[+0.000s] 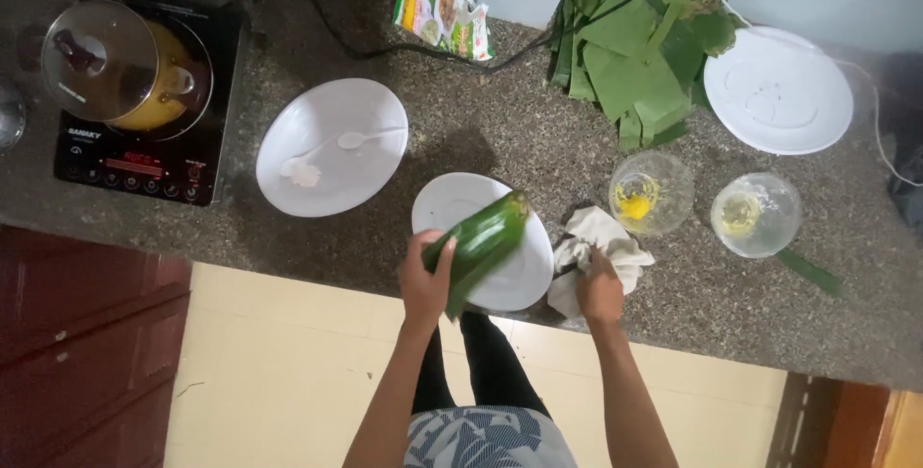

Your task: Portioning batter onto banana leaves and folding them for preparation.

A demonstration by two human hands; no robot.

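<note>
Both of my hands are busy at the near edge of the speckled grey stone counter (500, 131): my left hand (426, 280) is closed around one end of a rolled green banana leaf (481, 243), which I hold tilted over the small white oval plate (519, 280) in front of me, its far end pointing up and to the right. Just to the right of that plate, my right hand (600, 287) presses down with the fingers curled into a crumpled off-white cloth (601, 242). Beyond the cloth, further right of the plate, stand two clear glass bowls: the nearer one (651, 191) holds something bright yellow, the other (756, 214) something pale yellow, and a loose strip of green leaf (809, 272) lies just beside it. Behind the plate and to its right sits a stack of cut green banana leaves (635, 50), with a round white plate (778, 90) next to it. Left of the small plate is a larger white oval plate (332, 146) carrying a white plastic spoon (365, 136) and a small white lump. Far left of it stands a black induction cooker (144, 165) bearing a pot with a glass lid (101, 59). A colourful printed packet (442, 11) lies at the back of the counter.
</note>
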